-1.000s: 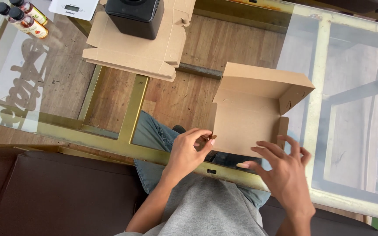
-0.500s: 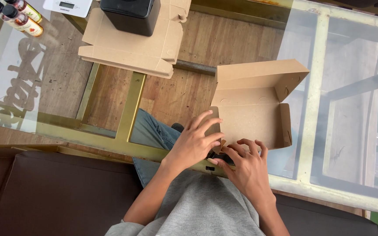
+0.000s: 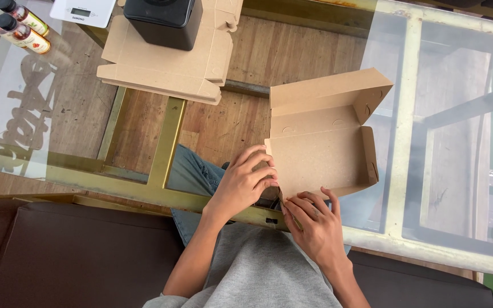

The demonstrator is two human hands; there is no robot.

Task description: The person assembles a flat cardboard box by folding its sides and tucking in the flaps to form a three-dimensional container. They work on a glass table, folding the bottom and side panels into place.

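A brown cardboard box [image 3: 320, 154] lies open on the glass table [image 3: 440, 85], its lid flap raised at the back and its right side flap up. My left hand [image 3: 243, 185] presses on the box's near left corner, fingers curled over the left wall. My right hand [image 3: 312, 219] pinches the box's front edge just right of that corner. Both hands touch the box low at the table's near edge.
A stack of flat cardboard blanks [image 3: 161, 71] lies at the back left with a black container [image 3: 164, 20] on it. A white scale [image 3: 81, 11] and several small bottles [image 3: 21, 23] stand at the far left. A dark brown sofa seat [image 3: 75, 256] is below.
My right hand has moved left from the box's right front onto its near edge. My left hand has shifted onto the near left corner. The box's near walls now stand folded up.
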